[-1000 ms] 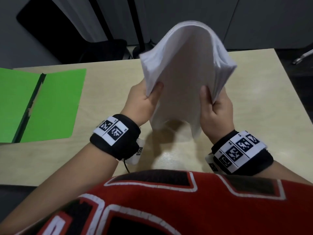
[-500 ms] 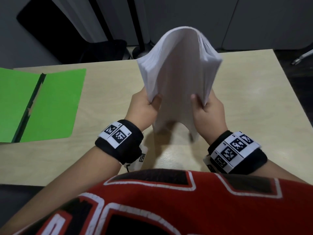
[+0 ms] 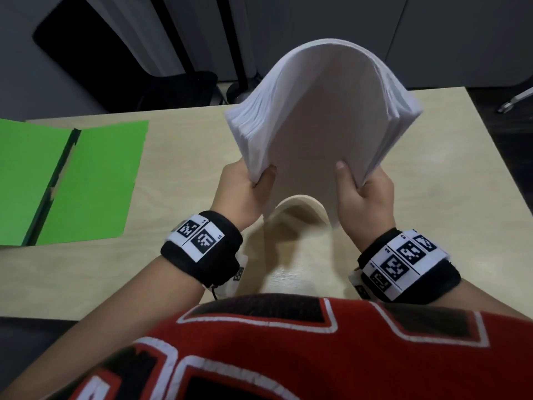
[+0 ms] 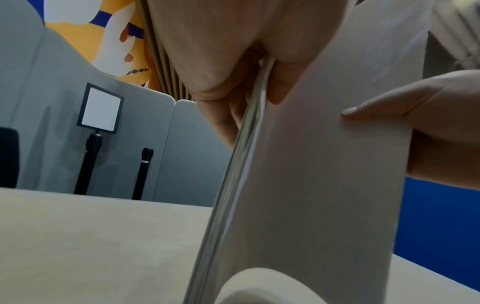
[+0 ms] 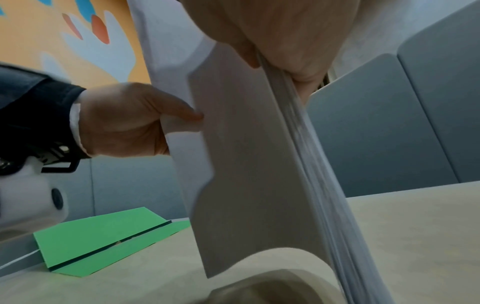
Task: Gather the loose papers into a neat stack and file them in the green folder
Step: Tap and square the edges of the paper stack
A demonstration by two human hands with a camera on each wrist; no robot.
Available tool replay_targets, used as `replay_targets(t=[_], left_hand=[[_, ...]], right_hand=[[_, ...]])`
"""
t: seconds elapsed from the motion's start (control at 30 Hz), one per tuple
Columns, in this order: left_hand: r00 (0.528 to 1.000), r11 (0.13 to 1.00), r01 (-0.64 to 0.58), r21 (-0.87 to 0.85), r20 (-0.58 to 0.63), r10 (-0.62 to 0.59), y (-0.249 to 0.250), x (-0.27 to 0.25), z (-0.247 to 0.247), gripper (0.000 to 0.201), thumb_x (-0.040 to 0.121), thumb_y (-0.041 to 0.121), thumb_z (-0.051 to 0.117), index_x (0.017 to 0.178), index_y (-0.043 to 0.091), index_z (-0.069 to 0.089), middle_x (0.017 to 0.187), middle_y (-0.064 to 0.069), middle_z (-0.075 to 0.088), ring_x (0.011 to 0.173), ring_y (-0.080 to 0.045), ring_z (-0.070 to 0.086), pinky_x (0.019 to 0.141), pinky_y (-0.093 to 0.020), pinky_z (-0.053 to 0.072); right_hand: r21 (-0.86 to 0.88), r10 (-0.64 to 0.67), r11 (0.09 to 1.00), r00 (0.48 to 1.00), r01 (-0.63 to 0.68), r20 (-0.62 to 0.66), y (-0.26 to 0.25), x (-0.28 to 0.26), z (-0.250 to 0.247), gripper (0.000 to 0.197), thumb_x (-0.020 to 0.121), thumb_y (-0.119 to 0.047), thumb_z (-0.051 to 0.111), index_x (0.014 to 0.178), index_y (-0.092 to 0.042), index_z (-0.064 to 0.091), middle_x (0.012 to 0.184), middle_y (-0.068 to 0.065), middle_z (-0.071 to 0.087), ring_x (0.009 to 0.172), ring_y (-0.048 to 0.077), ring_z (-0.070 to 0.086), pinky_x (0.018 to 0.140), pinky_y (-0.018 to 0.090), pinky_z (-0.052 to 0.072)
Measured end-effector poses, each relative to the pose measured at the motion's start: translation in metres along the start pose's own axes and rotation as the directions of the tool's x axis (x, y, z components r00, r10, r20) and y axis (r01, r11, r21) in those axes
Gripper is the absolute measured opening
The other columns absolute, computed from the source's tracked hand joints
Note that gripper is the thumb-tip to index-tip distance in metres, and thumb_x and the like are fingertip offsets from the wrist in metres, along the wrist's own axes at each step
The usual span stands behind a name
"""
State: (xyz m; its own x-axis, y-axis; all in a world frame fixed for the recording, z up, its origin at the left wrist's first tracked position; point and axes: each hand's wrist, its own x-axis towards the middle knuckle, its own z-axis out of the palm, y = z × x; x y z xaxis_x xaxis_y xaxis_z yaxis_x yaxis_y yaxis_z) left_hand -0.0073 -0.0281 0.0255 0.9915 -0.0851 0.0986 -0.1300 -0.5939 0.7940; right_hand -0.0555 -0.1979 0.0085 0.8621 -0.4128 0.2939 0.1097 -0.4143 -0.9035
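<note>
Both hands grip one thick bowed stack of white paper sheets (image 3: 323, 116) upright over the light wooden table (image 3: 187, 157): left hand (image 3: 245, 194) and right hand (image 3: 363, 200) pinch its side edges, thumbs in front. Gathering looks done, squaring under way. The open green card folder (image 3: 95, 180), well apart at left, holds no sheets; filing remains.

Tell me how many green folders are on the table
1. The green paper folder lies open on the pale wooden table, to the left of the left hand; none other shows.
</note>
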Motion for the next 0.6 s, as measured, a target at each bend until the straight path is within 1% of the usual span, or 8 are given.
replay_targets(t=[0.07,0.13,0.23,0.3,0.37,0.43,0.5,0.6], left_hand=[[0.999,0.999,0.036,0.008,0.024,-0.036,-0.006,0.0,0.004,0.024,0.089,0.015,0.053,0.082,-0.007,0.06,0.082,-0.024,0.067,0.069,-0.026,0.056,0.062,-0.033,0.042],[0.986,0.989,0.145,0.009,0.084,-0.145,-0.014,0.003,0.01,0.02,0.089,0.015,0.054,0.09,-0.003,0.064,0.09,-0.017,0.068,0.078,-0.023,0.057,0.068,-0.032,0.044],[0.969,0.973,0.229,-0.009,0.1,-0.227,-0.024,0.005,0.016,0.02,0.09,0.015,0.055,0.102,0.003,0.066,0.094,-0.006,0.064,0.087,-0.02,0.056,0.073,-0.028,0.042],[0.956,0.963,0.269,-0.007,0.118,-0.267,-0.029,0.004,0.02,0.022,0.091,0.016,0.055,0.107,0.005,0.066,0.096,-0.003,0.062,0.089,-0.018,0.055,0.075,-0.025,0.039],[0.94,0.953,0.3,0.031,0.159,-0.301,-0.035,0.003,0.026,0.023,0.092,0.016,0.054,0.109,0.005,0.065,0.096,-0.002,0.06,0.089,-0.018,0.054,0.076,-0.024,0.037],[0.93,0.945,0.321,0.057,0.172,-0.326,-0.039,0.0,0.029,0.024,0.093,0.017,0.053,0.11,0.006,0.065,0.097,-0.002,0.059,0.09,-0.017,0.053,0.074,-0.022,0.036],[0.939,0.95,0.31,0.032,0.144,-0.312,-0.041,-0.002,0.03,0.023,0.093,0.019,0.054,0.109,0.006,0.066,0.098,-0.001,0.06,0.09,-0.017,0.054,0.072,-0.021,0.036],[0.955,0.956,0.291,-0.049,0.081,-0.286,-0.041,-0.004,0.028,0.02,0.092,0.02,0.057,0.104,0.008,0.067,0.097,-0.002,0.063,0.088,-0.017,0.057,0.069,-0.019,0.038]], right_hand=[[-0.056,0.014,0.998,0.998,-0.01,0.061,0.006,0.001,0.002,0.013,0.092,-0.003,0.054,0.091,-0.014,0.062,0.068,-0.015,0.051,0.069,-0.002,0.045,0.059,-0.004,0.03],[-0.035,0.148,0.989,0.98,-0.145,0.133,0.013,0.004,0.004,0.018,0.091,-0.005,0.053,0.095,-0.019,0.064,0.073,-0.016,0.057,0.071,-0.005,0.047,0.058,-0.005,0.033],[-0.055,0.204,0.978,0.97,-0.199,0.132,0.024,0.006,0.003,0.018,0.091,-0.007,0.054,0.098,-0.015,0.068,0.081,-0.004,0.063,0.074,-0.004,0.05,0.06,-0.005,0.034],[-0.084,0.252,0.967,0.957,-0.242,0.143,0.03,0.005,0.002,0.017,0.09,-0.006,0.054,0.097,-0.01,0.069,0.084,0.001,0.063,0.076,0.006,0.054,0.059,-0.005,0.034],[-0.142,0.298,0.951,0.936,-0.275,0.184,0.038,0.002,0.002,0.013,0.089,-0.005,0.053,0.089,-0.002,0.065,0.086,0.016,0.066,0.075,0.019,0.054,0.054,0.002,0.035],[-0.201,0.329,0.937,0.916,-0.286,0.229,0.044,-0.003,-0.001,0.014,0.088,-0.005,0.052,0.085,0.005,0.061,0.088,0.024,0.065,0.075,0.026,0.054,0.055,0.017,0.034],[-0.212,0.322,0.938,0.917,-0.274,0.236,0.046,-0.004,-0.005,0.017,0.088,-0.006,0.052,0.08,0.008,0.055,0.077,0.022,0.06,0.067,0.022,0.048,0.054,0.022,0.032],[-0.176,0.341,0.934,0.92,-0.309,0.195,0.04,-0.001,-0.009,0.022,0.089,-0.009,0.051,0.075,0.007,0.049,0.068,0.009,0.05,0.057,0.014,0.041,0.049,0.014,0.033]])
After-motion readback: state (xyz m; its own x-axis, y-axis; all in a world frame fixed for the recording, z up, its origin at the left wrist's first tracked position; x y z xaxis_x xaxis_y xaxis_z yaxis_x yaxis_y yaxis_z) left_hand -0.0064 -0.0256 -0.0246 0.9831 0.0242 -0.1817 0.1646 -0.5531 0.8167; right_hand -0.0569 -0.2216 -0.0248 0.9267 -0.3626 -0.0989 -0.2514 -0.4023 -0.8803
